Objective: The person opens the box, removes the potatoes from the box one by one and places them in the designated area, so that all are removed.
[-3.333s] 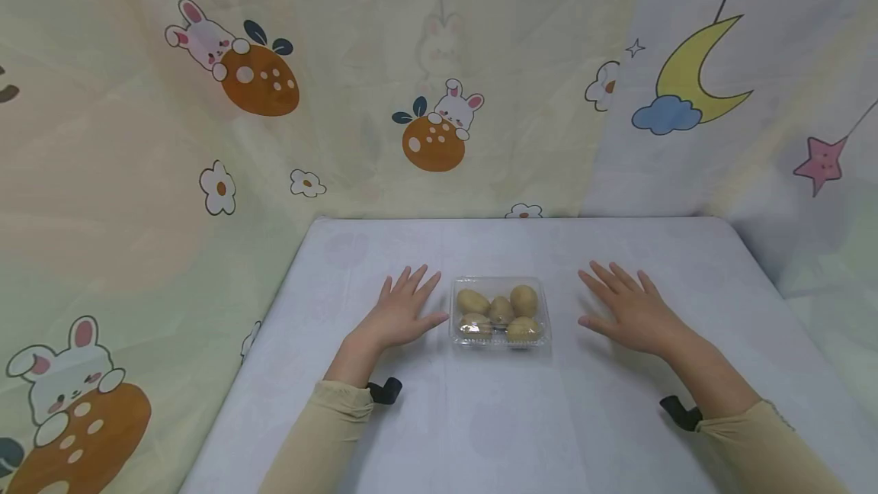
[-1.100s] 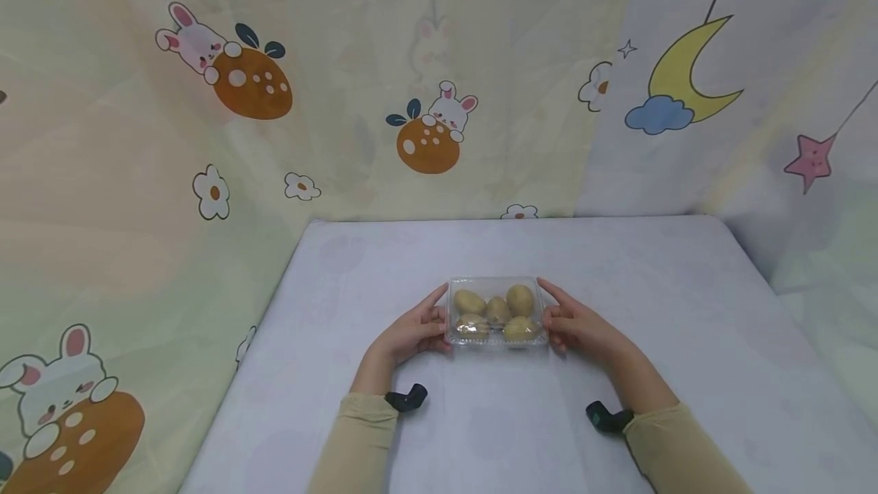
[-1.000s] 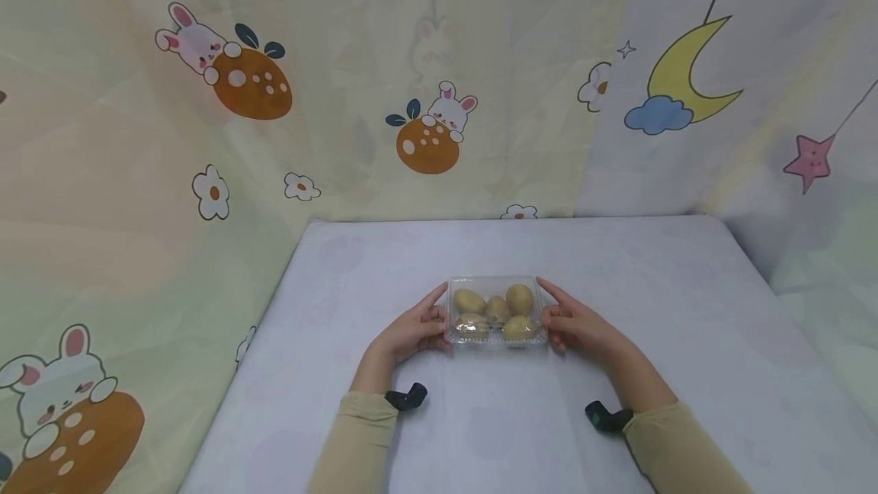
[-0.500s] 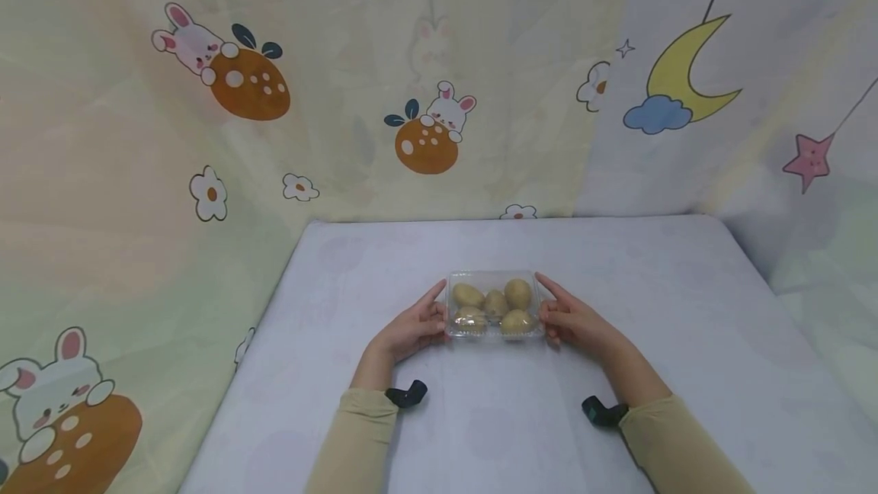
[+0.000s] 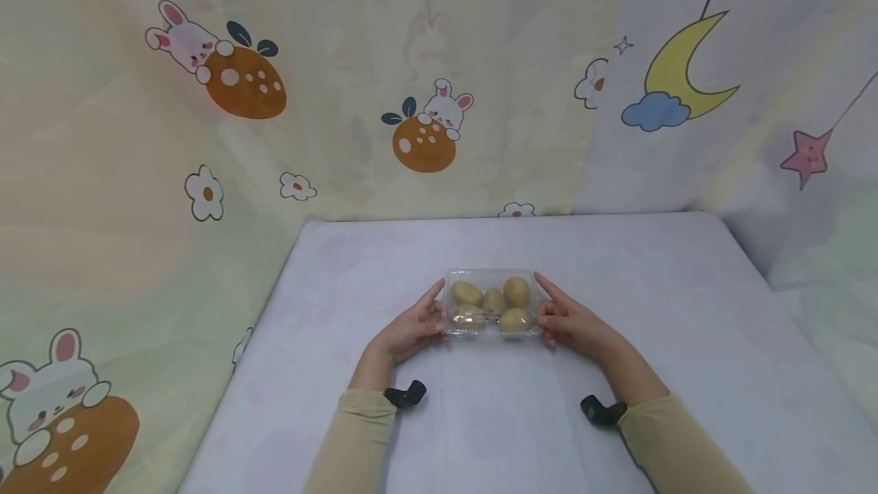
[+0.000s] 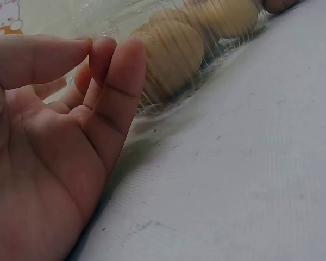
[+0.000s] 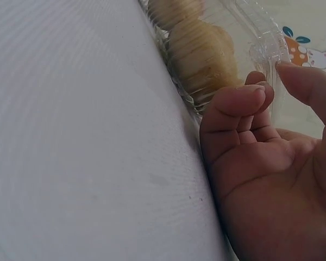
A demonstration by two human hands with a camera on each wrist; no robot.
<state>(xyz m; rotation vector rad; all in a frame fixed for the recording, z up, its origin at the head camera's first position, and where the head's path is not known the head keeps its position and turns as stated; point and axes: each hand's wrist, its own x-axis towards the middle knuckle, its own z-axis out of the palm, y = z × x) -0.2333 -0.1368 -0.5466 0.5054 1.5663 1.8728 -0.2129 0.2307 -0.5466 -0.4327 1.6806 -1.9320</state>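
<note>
In the head view, a clear plastic clamshell box (image 5: 488, 278) with several small yellow-brown potatoes (image 5: 516, 291) stands between my hands at mid-table. My left hand (image 5: 406, 332) holds its left side, and my right hand (image 5: 581, 332) holds its right side. Both index fingers stretch along the box's sides toward its far corners, while the other fingers curl in at the near part. The left wrist view has thumb and fingertips meeting beside the ribbed wall, a potato (image 6: 174, 54) behind it. Curled fingers lie against the box end in the right wrist view, near another potato (image 7: 201, 57).
A white cloth covers the table (image 5: 494, 418). Behind its far edge hangs a printed curtain (image 5: 343, 97) with rabbits, a moon and flowers. Small black wrist cameras (image 5: 406, 394) sit on both wrists, below beige sleeves (image 5: 353, 441).
Earlier both hands lay spread apart on either side of the box; then they closed in on its sides. Over the last second, box and hands have shifted slightly together toward the far edge.
</note>
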